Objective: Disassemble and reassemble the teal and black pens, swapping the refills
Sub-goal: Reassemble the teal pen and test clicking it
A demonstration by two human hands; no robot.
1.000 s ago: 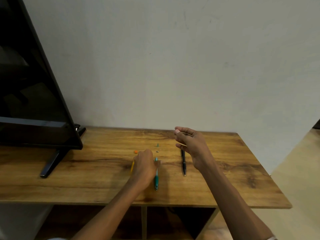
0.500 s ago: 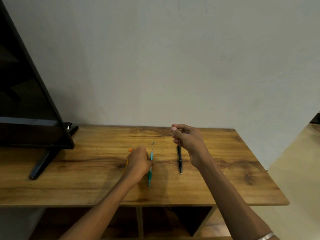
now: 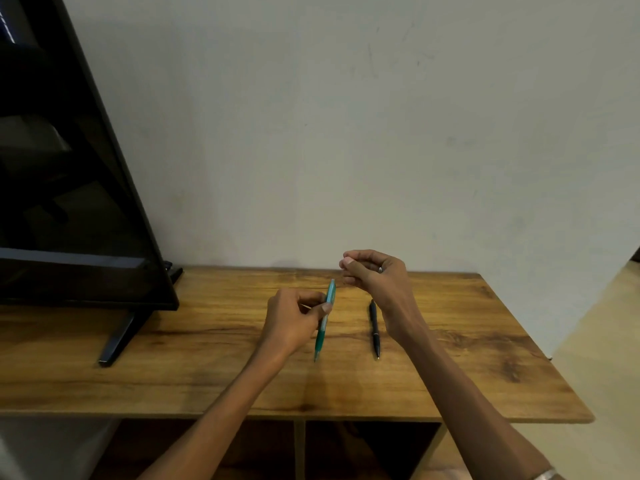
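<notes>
My left hand grips the teal pen at its middle, between thumb and fingers. The pen is lifted off the wooden table, with its tip pointing down toward me and its back end up near my right hand. My right hand hovers just behind it with the fingers curled and the thumb pressed to the fingertips. It seems to pinch something small that I cannot make out. The black pen lies lengthwise on the table, just left of my right wrist, and neither hand touches it.
A black TV screen stands at the left on a slanted foot. A pale wall rises straight behind the table. The table's front edge has open shelf compartments under it, and its right edge drops off to the floor.
My left hand has taken the teal pen and raised it off the table, tilting its back end toward my right hand. The small loose parts seen earlier are now hidden behind my hands.
</notes>
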